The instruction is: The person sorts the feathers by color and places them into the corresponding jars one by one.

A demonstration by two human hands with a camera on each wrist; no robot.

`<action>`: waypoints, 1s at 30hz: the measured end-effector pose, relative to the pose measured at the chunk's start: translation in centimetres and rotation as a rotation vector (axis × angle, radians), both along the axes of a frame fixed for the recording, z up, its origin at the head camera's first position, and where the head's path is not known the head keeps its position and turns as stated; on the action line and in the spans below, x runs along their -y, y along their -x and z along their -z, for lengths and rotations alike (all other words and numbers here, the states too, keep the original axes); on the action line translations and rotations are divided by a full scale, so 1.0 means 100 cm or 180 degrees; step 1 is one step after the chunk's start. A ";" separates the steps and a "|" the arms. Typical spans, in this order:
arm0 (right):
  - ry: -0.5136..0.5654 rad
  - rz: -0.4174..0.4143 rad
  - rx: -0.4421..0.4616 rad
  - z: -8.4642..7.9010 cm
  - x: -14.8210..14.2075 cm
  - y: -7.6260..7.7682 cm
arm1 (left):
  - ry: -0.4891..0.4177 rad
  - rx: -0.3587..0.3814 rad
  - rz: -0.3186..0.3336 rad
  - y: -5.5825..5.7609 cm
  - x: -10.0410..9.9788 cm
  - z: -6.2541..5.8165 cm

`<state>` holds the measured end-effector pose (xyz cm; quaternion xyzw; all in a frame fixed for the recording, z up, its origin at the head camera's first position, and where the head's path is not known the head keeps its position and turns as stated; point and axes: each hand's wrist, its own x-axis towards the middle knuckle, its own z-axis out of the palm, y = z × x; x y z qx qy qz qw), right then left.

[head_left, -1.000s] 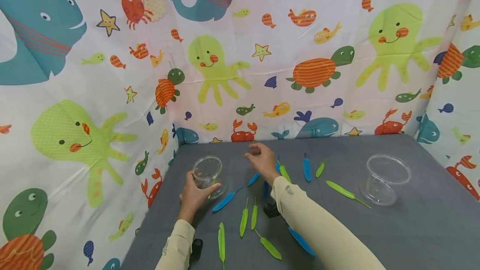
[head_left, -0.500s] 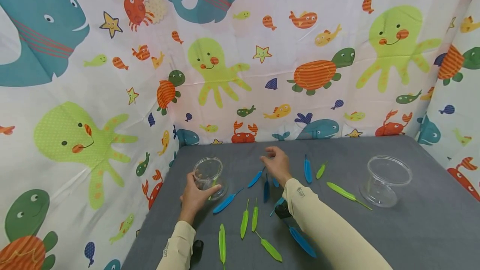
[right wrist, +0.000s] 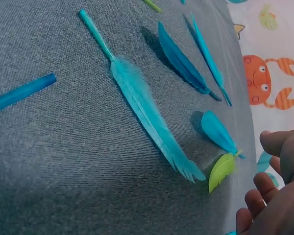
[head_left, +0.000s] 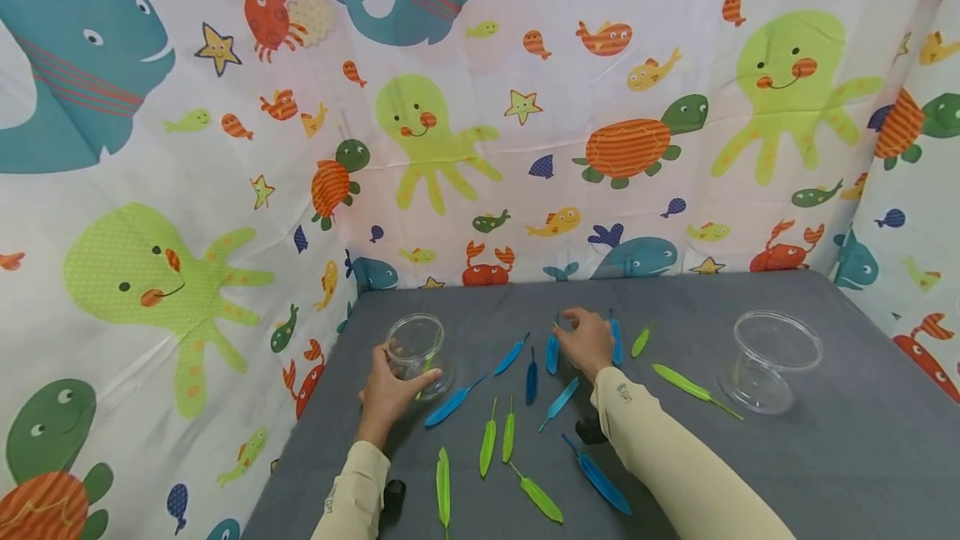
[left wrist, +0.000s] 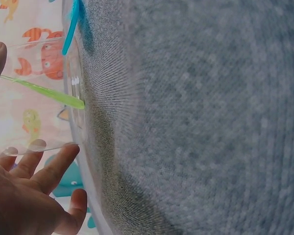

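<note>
My left hand point(head_left: 393, 386) grips a clear plastic container point(head_left: 415, 336) on the left of the table, thumb on one side and fingers on the other. A green feather point(left wrist: 51, 93) leans inside it, seen through the wall in the left wrist view. My right hand point(head_left: 585, 340) is low over the back middle of the table, its fingers bent and apart. Just beyond its fingertips in the right wrist view are a small green feather point(right wrist: 221, 172) and a blue feather point(right wrist: 218, 132). The hand covers most of that green feather in the head view.
Several blue feathers, including a long one point(head_left: 600, 482), and green feathers, one near the front point(head_left: 444, 490), lie across the grey table point(head_left: 847, 457). A second clear container point(head_left: 776, 340) stands at the right. A printed cloth point(head_left: 480, 132) hangs behind and along the sides.
My right hand has moved right and slightly nearer, from beside the container to the feathers at the back middle, uncovering blue feathers. My left hand stays on the container.
</note>
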<state>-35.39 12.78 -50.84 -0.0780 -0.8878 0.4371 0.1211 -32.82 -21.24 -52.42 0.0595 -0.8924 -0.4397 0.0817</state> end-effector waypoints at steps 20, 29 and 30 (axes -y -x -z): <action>-0.0174 -0.0181 0.0381 0.012 -0.010 -0.003 | -0.0005 0.0032 -0.0016 0.000 0.002 0.000; -0.0419 -0.0093 0.0394 0.019 -0.012 -0.002 | 0.0037 0.0044 -0.0037 0.001 0.001 -0.001; -0.0443 -0.0082 0.0388 0.019 -0.012 -0.002 | 0.0037 0.0047 -0.0041 0.002 0.001 -0.001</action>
